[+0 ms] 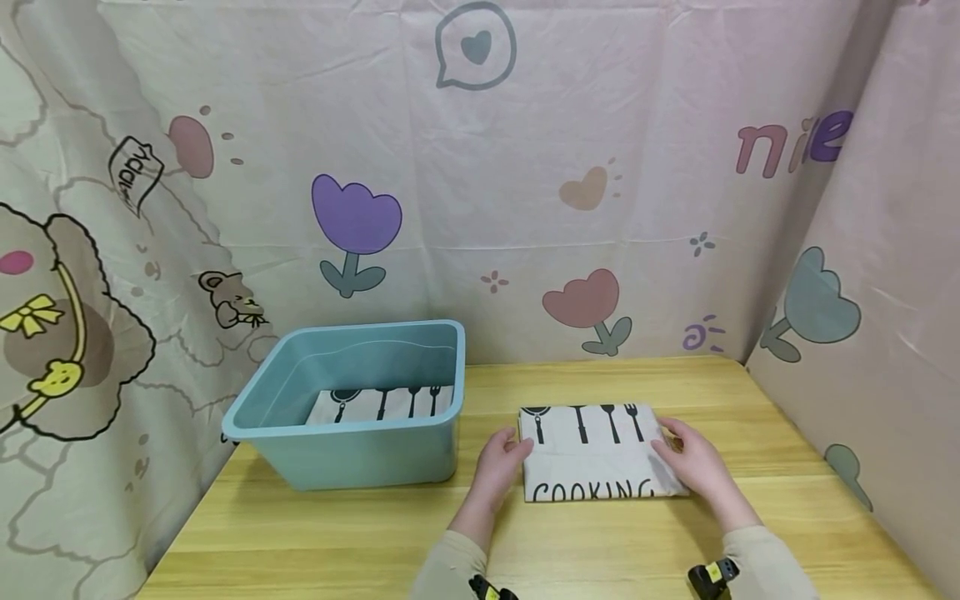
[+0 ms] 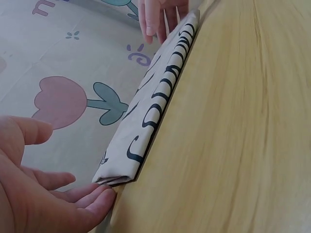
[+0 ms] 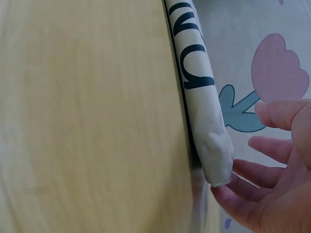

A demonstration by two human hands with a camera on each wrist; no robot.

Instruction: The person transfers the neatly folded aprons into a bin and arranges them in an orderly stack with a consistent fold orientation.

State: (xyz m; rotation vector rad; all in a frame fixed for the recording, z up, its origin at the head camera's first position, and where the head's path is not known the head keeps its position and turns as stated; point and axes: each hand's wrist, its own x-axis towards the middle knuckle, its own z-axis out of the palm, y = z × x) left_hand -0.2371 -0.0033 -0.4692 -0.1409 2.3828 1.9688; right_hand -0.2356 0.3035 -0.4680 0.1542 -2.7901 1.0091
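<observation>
A folded white cloth [image 1: 600, 467] lies flat on the wooden table, printed with black kitchen utensils and the word COOKING. At its left edge is my left hand [image 1: 495, 471]. In the left wrist view its lower fingers [image 2: 95, 201] touch the cloth's corner near the tabletop, while the thumb stays raised and apart. My right hand [image 1: 701, 467] is at the opposite edge. The right wrist view shows its fingers [image 3: 257, 172] loosely extended against the cloth's end, with the thumb off the fabric. Neither hand pinches the cloth.
A light blue plastic bin [image 1: 367, 454] stands to the left on the table [image 1: 585, 550]. Inside it lies another white cloth [image 1: 393, 406] with a similar utensil print. A patterned curtain [image 1: 480, 167] hangs behind and along both sides.
</observation>
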